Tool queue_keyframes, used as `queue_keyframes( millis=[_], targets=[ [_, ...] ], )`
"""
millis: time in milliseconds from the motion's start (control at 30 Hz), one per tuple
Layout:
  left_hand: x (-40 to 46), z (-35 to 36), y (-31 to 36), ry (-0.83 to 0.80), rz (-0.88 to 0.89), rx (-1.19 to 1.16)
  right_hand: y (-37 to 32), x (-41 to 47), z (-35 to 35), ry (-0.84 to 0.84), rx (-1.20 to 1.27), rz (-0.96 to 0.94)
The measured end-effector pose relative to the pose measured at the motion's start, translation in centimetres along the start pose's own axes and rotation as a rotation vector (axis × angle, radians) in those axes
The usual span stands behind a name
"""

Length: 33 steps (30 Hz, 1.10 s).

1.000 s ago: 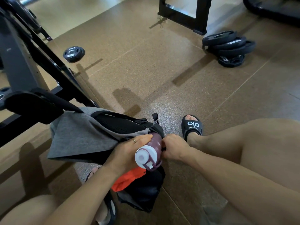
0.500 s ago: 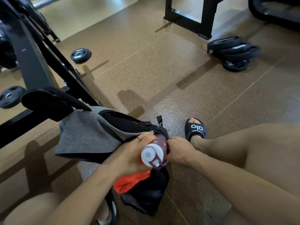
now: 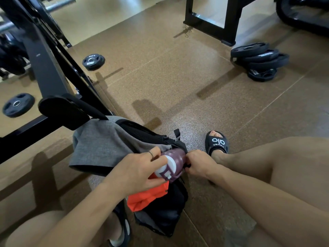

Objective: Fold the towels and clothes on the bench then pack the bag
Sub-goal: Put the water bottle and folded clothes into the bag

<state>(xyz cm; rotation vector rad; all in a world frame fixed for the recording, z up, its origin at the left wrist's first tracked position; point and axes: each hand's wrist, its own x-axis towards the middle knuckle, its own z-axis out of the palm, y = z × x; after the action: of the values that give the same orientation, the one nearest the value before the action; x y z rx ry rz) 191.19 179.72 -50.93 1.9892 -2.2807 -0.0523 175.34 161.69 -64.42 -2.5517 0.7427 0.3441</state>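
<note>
A grey and black backpack lies on the floor between my legs. My left hand grips a purple bottle near its white lid; the bottle's far end sits in the bag's black side pocket. My right hand pinches the pocket's edge just right of the bottle. An orange cloth pokes out under my left hand, above dark fabric of the bag.
A black bench frame runs along the left, with a black pad over the bag. Weight plates lie at the left, mid-left and stacked at the right. My right foot wears a black slide.
The view has lifted a little. My left hand has slid nearer the bottle's lid, and the bottle sits slightly deeper in the pocket. My right hand keeps its pinch.
</note>
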Motion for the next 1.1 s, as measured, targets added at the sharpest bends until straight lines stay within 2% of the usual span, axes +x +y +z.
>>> queue_keyframes(
  millis=[267, 467, 633, 700, 867, 1000, 1100],
  targets=[
    [0.7, 2.4, -1.2, -0.028, 0.048, 0.134, 0.3, -0.6, -0.1, -0.016, -0.035, 0.002],
    [4.1, 5.2, 1.2, -0.064, 0.069, 0.384, 0.0, -0.7, 0.6, -0.027, 0.027, 0.030],
    [5.6, 7.4, 1.1, -0.229, 0.036, 0.426, 0.1, -0.3, 1.5, -0.045, 0.075, 0.040],
    [5.9, 7.6, 0.9, -0.247, 0.012, 0.416, 0.3, 0.2, 1.3, -0.043, 0.099, 0.049],
    [5.2, 7.4, 1.8, -0.150, -0.047, 0.398, 0.2, 0.9, 1.7, -0.050, 0.163, 0.074],
    [2.7, 4.7, 2.6, -0.043, -0.073, 0.213, -0.1, 1.5, 2.2, -0.040, 0.206, 0.078],
    [-0.9, 4.0, 1.8, -0.205, -0.150, 0.063, -0.5, 1.9, 2.2, -0.021, 0.246, 0.077]
  ],
)
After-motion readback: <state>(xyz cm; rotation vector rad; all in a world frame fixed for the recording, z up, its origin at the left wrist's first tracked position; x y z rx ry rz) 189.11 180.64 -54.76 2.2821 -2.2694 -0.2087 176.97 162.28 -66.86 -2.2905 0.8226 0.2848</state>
